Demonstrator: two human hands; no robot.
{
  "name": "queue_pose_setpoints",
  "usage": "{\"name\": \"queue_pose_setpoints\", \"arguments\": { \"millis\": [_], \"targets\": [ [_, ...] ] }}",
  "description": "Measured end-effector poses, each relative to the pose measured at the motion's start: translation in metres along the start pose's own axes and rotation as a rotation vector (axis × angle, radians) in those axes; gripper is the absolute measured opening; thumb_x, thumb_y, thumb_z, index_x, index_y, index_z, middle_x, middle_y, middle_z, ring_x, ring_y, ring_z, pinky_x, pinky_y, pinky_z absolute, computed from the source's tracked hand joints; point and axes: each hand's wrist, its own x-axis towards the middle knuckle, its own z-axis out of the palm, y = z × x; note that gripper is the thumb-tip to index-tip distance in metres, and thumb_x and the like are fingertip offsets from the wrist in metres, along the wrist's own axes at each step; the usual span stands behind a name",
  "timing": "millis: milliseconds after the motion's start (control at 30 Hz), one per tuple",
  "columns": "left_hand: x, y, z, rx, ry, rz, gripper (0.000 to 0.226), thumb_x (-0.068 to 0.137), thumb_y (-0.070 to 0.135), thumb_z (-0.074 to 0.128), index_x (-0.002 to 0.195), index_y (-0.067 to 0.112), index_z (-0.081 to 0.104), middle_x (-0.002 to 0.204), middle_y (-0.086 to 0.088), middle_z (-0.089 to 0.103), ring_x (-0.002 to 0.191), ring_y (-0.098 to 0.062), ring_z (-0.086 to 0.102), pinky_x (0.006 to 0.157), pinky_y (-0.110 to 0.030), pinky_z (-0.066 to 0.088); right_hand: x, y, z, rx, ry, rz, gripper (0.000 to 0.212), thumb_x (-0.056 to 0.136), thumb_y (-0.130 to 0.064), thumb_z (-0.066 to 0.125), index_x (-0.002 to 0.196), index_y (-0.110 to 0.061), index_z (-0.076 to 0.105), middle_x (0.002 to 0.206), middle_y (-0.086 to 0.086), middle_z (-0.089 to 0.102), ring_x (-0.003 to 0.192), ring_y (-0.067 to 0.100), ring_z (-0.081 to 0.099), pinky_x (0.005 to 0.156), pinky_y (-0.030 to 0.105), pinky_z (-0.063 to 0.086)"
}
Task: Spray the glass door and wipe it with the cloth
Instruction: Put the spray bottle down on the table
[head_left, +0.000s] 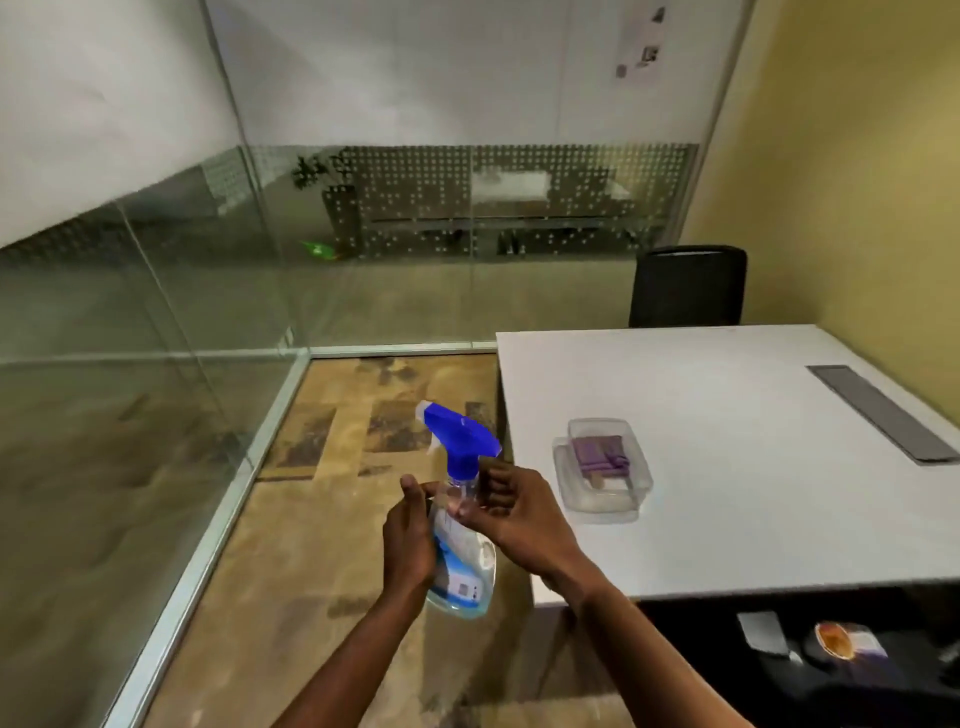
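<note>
A clear spray bottle (464, 577) with a blue trigger head and pale blue liquid is held over the floor, low in the middle of the view. My left hand (408, 540) wraps its body from the left. My right hand (511, 506) pinches the neck just under the blue head. The nozzle points up and to the left. The glass wall (156, 322) runs along the left and across the back, with a dotted frosted band. A folded purple cloth (602, 454) lies inside a clear plastic container (605, 499) on the white table.
The white table (753, 467) fills the right side, with a grey cable flap (878, 410) and a black chair (688, 286) behind it. A metal floor rail (218, 525) borders the glass. Small items lie in the dark space under the table at lower right.
</note>
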Motion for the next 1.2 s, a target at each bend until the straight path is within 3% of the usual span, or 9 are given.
{"name": "queue_pose_setpoints", "arguments": {
  "millis": [100, 300, 400, 500, 667, 767, 833, 1033, 1200],
  "targets": [
    [0.02, 0.006, 0.039, -0.009, -0.069, -0.04, 0.067, 0.095, 0.067, 0.028, 0.088, 0.018, 0.073, 0.088, -0.011, 0.078, 0.082, -0.023, 0.075, 0.073, -0.032, 0.057, 0.018, 0.012, -0.026, -0.03, 0.091, 0.026, 0.026, 0.078, -0.035, 0.085, 0.103, -0.032, 0.078, 0.093, -0.009, 0.081, 0.089, 0.006, 0.077, 0.078, 0.017, 0.059],
    [0.048, 0.012, 0.105, 0.081, -0.164, -0.069, 0.052, 0.109, 0.045, 0.036, 0.126, 0.007, 0.068, 0.12, -0.014, 0.072, 0.108, -0.031, 0.07, 0.091, -0.037, 0.057, 0.045, 0.043, -0.077, -0.151, 0.215, 0.078, 0.028, 0.085, -0.031, 0.085, 0.104, -0.042, 0.068, 0.084, -0.035, 0.073, 0.088, -0.009, 0.072, 0.069, 0.004, 0.053],
    [0.058, 0.01, 0.139, 0.205, -0.198, -0.039, 0.041, 0.11, 0.036, 0.04, 0.127, 0.012, 0.068, 0.131, -0.011, 0.071, 0.117, -0.028, 0.07, 0.1, -0.036, 0.058, 0.052, 0.061, -0.113, -0.213, 0.302, 0.116, 0.037, 0.085, -0.038, 0.084, 0.116, -0.024, 0.07, 0.098, -0.018, 0.075, 0.089, 0.002, 0.074, 0.073, 0.01, 0.056],
    [0.067, 0.004, 0.181, 0.235, -0.271, 0.002, 0.039, 0.109, 0.036, 0.043, 0.126, 0.015, 0.07, 0.134, -0.005, 0.07, 0.119, -0.023, 0.069, 0.086, -0.02, 0.055, 0.062, 0.081, -0.156, -0.239, 0.345, 0.163, 0.04, 0.086, -0.039, 0.082, 0.12, -0.02, 0.071, 0.108, -0.004, 0.078, 0.096, 0.014, 0.075, 0.085, 0.027, 0.062],
    [0.086, -0.007, 0.258, 0.332, -0.476, -0.013, 0.032, 0.107, 0.044, 0.046, 0.125, 0.028, 0.067, 0.129, 0.002, 0.071, 0.112, -0.015, 0.068, 0.083, -0.015, 0.051, 0.077, 0.118, -0.238, -0.168, 0.421, 0.198, 0.028, 0.086, -0.029, 0.083, 0.113, -0.028, 0.075, 0.105, -0.012, 0.08, 0.098, 0.009, 0.076, 0.089, 0.034, 0.063],
    [0.092, -0.009, 0.307, 0.34, -0.52, -0.08, 0.018, 0.107, 0.041, 0.048, 0.108, 0.041, 0.066, 0.121, 0.007, 0.067, 0.113, -0.016, 0.065, 0.093, -0.024, 0.048, 0.087, 0.139, -0.284, -0.17, 0.418, 0.222, 0.027, 0.087, -0.024, 0.082, 0.111, -0.032, 0.074, 0.104, -0.013, 0.08, 0.098, 0.01, 0.075, 0.089, 0.034, 0.063],
    [0.095, -0.011, 0.339, 0.343, -0.521, -0.11, 0.019, 0.108, 0.039, 0.048, 0.102, 0.043, 0.065, 0.117, 0.008, 0.067, 0.113, -0.018, 0.064, 0.098, -0.029, 0.048, 0.096, 0.154, -0.313, -0.192, 0.399, 0.222, 0.027, 0.087, -0.024, 0.082, 0.11, -0.035, 0.073, 0.104, -0.012, 0.079, 0.097, 0.01, 0.075, 0.088, 0.032, 0.062],
    [0.112, -0.022, 0.415, 0.338, -0.522, -0.178, 0.038, 0.108, 0.037, 0.046, 0.135, 0.02, 0.067, 0.135, 0.001, 0.069, 0.123, -0.021, 0.064, 0.106, -0.031, 0.048, 0.121, 0.206, -0.37, -0.205, 0.379, 0.233, 0.036, 0.085, -0.017, 0.083, 0.12, -0.018, 0.073, 0.106, -0.003, 0.078, 0.099, 0.018, 0.074, 0.09, 0.032, 0.058],
    [0.127, -0.043, 0.466, 0.156, -0.564, -0.447, 0.054, 0.11, 0.047, 0.034, 0.148, 0.014, 0.053, 0.147, -0.007, 0.06, 0.123, -0.026, 0.064, 0.102, -0.041, 0.051, 0.129, 0.251, -0.395, -0.207, 0.371, 0.282, 0.039, 0.094, -0.014, 0.073, 0.132, -0.017, 0.065, 0.118, -0.012, 0.068, 0.113, 0.009, 0.063, 0.099, 0.03, 0.047]
  ]
}}
